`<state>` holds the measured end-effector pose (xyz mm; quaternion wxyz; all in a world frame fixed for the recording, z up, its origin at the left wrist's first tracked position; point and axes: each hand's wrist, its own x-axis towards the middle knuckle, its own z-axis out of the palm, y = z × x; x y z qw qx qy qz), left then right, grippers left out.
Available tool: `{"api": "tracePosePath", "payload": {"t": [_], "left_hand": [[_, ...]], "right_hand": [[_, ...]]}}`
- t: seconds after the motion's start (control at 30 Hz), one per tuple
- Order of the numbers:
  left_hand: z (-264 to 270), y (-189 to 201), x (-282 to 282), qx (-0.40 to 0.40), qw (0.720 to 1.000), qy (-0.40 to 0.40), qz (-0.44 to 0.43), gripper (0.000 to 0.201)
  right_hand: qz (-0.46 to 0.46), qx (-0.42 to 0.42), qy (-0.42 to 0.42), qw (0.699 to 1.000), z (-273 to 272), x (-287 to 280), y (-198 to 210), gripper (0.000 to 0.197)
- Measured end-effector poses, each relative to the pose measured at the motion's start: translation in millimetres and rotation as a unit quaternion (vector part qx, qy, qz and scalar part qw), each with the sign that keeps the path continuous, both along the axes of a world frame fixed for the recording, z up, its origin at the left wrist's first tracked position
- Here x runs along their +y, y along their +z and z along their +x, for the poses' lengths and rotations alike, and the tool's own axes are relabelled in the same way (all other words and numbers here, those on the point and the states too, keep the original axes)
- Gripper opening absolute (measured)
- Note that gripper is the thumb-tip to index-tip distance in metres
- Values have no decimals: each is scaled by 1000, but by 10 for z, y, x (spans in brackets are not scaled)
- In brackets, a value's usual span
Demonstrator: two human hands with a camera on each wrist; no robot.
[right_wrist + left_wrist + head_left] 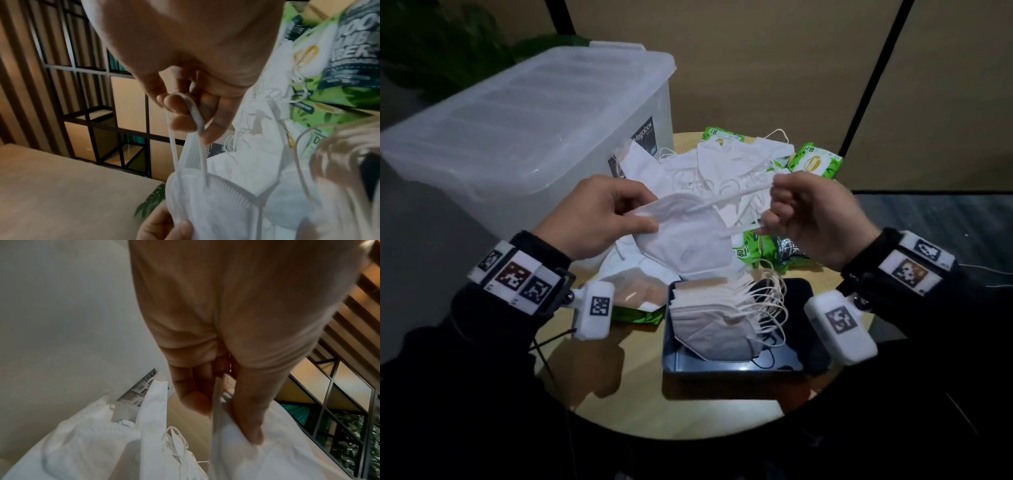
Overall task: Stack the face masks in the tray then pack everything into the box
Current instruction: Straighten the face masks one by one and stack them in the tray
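A folded white face mask point(688, 236) hangs between both hands above the table. My left hand point(606, 216) pinches its left edge between thumb and fingers; the left wrist view shows the mask point(257, 459) under the fingertips point(252, 433). My right hand point(804, 219) is curled round the mask's ear loop point(193, 112), stretching it to the right. Below, a dark tray point(722, 366) holds a stack of white masks point(722, 318) with loops fanned right. More loose masks point(722, 164) lie in a heap behind. The clear plastic box point(524, 126) stands closed at the left.
Green wipe packets point(815, 161) lie at the back right, under the heap and beside the tray point(774, 250). The round wooden table point(654, 404) has bare surface at its front edge. A dark plant point(441, 44) stands behind the box.
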<state>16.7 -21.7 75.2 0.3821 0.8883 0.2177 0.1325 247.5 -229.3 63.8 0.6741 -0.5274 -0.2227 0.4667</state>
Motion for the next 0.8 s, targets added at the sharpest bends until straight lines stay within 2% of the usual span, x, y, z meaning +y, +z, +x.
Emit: {"api": "tracePosePath", "payload": {"t": [0.1,0.17,0.27,0.37,0.47,0.57,0.63,0.73,0.8], "left_hand": [[-162,64,-17,-9,1000,-20,-18,25],[-257,74,-75,-14,999,-39,-34,19],[-292,-81,-317,24,995,-85,-50,13],[-189,-332,-634,68,988,-141,-12,14],[-66,-511,-833,109,967,-191,127,16],[6,-606,-883,177,935,-188,242,12],[32,-625,-898,200,918,-183,288,16],[52,-605,-929,193,918,-170,302,19],[55,-610,-940,197,918,-173,298,18]], "right_hand": [[-19,-31,-28,999,70,-192,-37,44],[-33,-53,-16,998,104,-318,-107,36],[-53,-111,93,988,81,-471,-243,35],[-90,-229,198,949,52,-577,-309,24],[-118,-275,273,914,48,-587,-293,11],[-128,-323,287,892,9,-534,-335,10],[-138,-401,282,861,-17,-494,-387,12],[-173,-516,263,796,-59,-461,-383,15],[-194,-521,290,779,-83,-459,-367,13]]}}
